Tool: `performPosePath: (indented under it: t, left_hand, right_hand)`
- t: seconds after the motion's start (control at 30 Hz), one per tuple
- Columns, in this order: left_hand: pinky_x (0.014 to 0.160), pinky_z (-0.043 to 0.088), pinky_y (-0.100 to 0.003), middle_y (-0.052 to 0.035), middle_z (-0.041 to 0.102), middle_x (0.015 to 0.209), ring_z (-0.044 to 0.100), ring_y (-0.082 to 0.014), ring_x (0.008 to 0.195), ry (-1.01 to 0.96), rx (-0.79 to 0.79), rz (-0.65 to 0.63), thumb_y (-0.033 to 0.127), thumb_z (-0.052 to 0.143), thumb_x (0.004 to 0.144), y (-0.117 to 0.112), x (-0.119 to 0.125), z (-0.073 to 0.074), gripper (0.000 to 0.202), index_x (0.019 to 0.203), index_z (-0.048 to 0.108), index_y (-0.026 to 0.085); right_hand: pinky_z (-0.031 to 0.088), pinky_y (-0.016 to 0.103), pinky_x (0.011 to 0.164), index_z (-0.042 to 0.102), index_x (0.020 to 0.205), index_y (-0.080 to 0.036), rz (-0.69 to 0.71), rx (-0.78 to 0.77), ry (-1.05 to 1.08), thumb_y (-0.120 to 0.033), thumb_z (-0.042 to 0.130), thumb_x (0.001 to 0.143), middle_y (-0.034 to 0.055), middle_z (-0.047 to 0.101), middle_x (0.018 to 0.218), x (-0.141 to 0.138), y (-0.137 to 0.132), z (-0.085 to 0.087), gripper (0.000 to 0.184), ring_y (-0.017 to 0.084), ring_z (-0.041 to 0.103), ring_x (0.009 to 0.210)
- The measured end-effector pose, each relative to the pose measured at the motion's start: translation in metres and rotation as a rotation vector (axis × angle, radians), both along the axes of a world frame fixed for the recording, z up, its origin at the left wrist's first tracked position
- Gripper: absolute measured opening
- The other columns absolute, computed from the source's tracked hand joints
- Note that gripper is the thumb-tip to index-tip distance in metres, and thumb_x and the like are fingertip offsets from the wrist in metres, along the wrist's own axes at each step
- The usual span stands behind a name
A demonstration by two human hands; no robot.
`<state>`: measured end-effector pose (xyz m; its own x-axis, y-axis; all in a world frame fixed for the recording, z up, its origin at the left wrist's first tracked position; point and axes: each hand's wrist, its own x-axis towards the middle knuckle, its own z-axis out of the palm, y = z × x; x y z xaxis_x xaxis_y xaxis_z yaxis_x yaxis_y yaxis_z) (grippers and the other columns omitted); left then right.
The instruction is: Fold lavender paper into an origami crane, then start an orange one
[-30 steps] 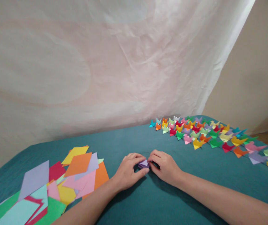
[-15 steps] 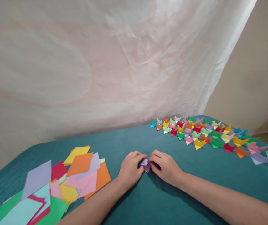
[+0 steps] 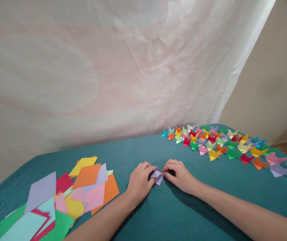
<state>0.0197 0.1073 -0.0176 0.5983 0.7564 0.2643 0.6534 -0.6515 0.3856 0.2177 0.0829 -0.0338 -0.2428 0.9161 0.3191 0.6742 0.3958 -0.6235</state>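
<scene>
A small folded piece of lilac origami paper (image 3: 158, 176) is held between my two hands, just above the teal tablecloth. My left hand (image 3: 140, 178) grips its left side between thumb and fingers. At the right edge, the thumb and fingertips of my right hand (image 3: 177, 174) pinch the paper's corner. Part of the paper is hidden behind the left fingers. Its lower flap hangs down and shows between the hands.
Loose coloured paper sheets (image 3: 85, 180) lie in an overlapping pile on the left of the teal table (image 3: 130, 149). Rows of folded paper birds (image 3: 214, 154) stand along the right side. A pale cloth (image 3: 123, 73) hangs behind the table.
My right hand has shifted slightly right, its fingers drawing to the paper's right corner. More of the lilac paper now shows. My left hand stays nearly in place.
</scene>
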Motion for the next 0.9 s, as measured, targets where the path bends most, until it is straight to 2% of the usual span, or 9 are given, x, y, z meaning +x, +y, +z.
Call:
performPosePath:
  t: [0.23,0.6,0.9]
  left_hand:
    - [0.08,0.043,-0.028,-0.0018,0.059,0.096,0.053,-0.0188,0.091,-0.015,-0.02,0.015,0.034,0.054,0.086,-0.0008,0.0003,0.0021,0.023,0.106,0.061,0.025]
    - [0.081,0.042,-0.028,-0.0015,0.061,0.096,0.054,-0.0188,0.092,-0.039,-0.024,0.013,0.027,0.054,0.085,-0.001,-0.0001,0.0024,0.021,0.105,0.062,0.025]
    - [0.082,0.042,-0.03,-0.0016,0.063,0.098,0.055,-0.0194,0.091,-0.076,-0.041,0.011,0.022,0.057,0.081,0.0003,-0.001,-0.001,0.023,0.103,0.063,0.024]
  right_hand:
    - [0.034,0.032,0.08,0.07,0.081,-0.026,0.019,-0.068,0.014,-0.026,0.058,0.085,-0.0003,0.065,0.084,-0.0002,0.0019,0.0042,0.013,0.016,0.057,0.084]
    - [0.033,0.031,0.08,0.071,0.082,-0.03,-0.004,-0.09,-0.008,-0.034,0.061,0.082,-0.0021,0.065,0.085,-0.0044,0.0023,0.0058,0.012,0.016,0.056,0.085]
    - [0.032,0.031,0.077,0.071,0.081,-0.028,-0.051,-0.097,-0.019,-0.037,0.064,0.078,-0.0012,0.065,0.084,-0.0092,0.0019,0.0099,0.012,0.017,0.055,0.083]
